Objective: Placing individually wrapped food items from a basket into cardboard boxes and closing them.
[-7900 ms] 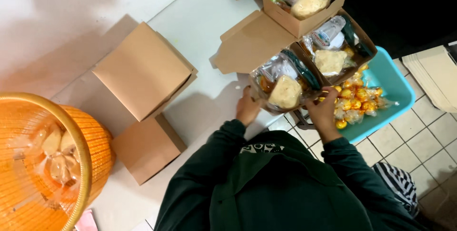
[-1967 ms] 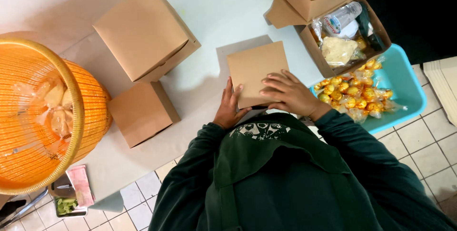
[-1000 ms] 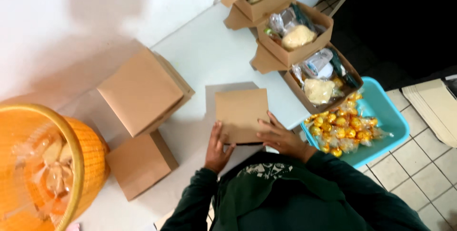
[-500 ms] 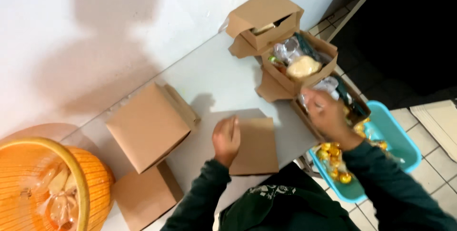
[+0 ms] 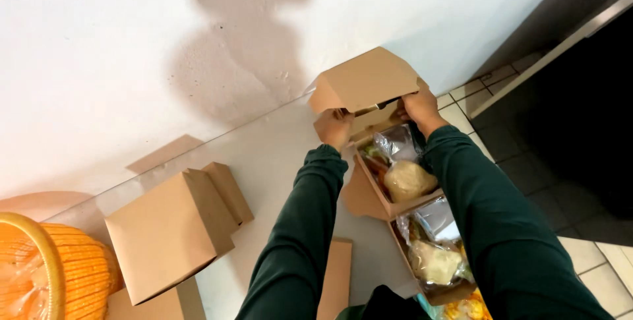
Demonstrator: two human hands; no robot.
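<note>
Both hands grip a brown cardboard meal box (image 5: 364, 83) at the far end of the pale surface (image 5: 277, 155), close against the white wall (image 5: 132, 43). The left hand (image 5: 334, 127) is closed on the box's near left corner, and the right hand (image 5: 419, 105) clamps the right side, fingers curled over its edge; the hinged lid stands partly lowered, leaving a dark gap at the front. Dark green sleeves (image 5: 488, 214) run back from both wrists towards the camera.

Just below the held box, an open brown cardboard box (image 5: 395, 175) shows a pale round bun in clear wrap (image 5: 409, 180) and a crinkled clear packet (image 5: 394, 142). Nearer still, a second open box (image 5: 432, 254) holds similar wrapped food. A flat piece of brown cardboard (image 5: 336, 277) lies between the arms on the surface.

To the left, well apart from the hands, a large closed brown cardboard box (image 5: 168, 231) sits with a smaller one tucked behind it. An orange woven basket (image 5: 59, 274) fills the lower left corner. Grey floor tiles (image 5: 560, 188) show to the right.
</note>
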